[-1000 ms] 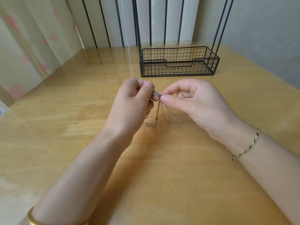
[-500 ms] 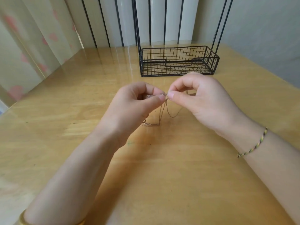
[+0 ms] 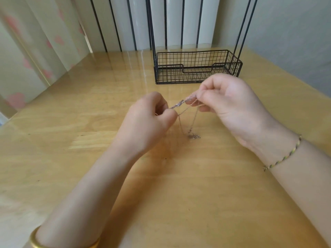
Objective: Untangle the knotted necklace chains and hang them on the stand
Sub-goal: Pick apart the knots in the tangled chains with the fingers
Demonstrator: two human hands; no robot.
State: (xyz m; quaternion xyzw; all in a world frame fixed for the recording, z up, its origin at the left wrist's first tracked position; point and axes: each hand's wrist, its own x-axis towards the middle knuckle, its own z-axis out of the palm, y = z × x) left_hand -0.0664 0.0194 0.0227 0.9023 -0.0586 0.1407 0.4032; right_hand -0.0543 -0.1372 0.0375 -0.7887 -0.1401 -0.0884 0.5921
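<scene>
Metal, fine-linked: necklace chains (image 3: 180,104), head view, 1 knotted length held taut above the table (image 3: 80,113) between 2 hands, long axis rising from the left hand (image 3: 150,120) to the right hand (image 3: 231,102), slack loops dropping to a small heap on the wood below. Left fingers curl in and pinch the near end; right thumb and forefinger pinch the far end. Black wire stand (image 3: 197,68) sits behind, nearer the right hand, no chain on the part in view; judged step: drawing the knot apart along that axis.
</scene>
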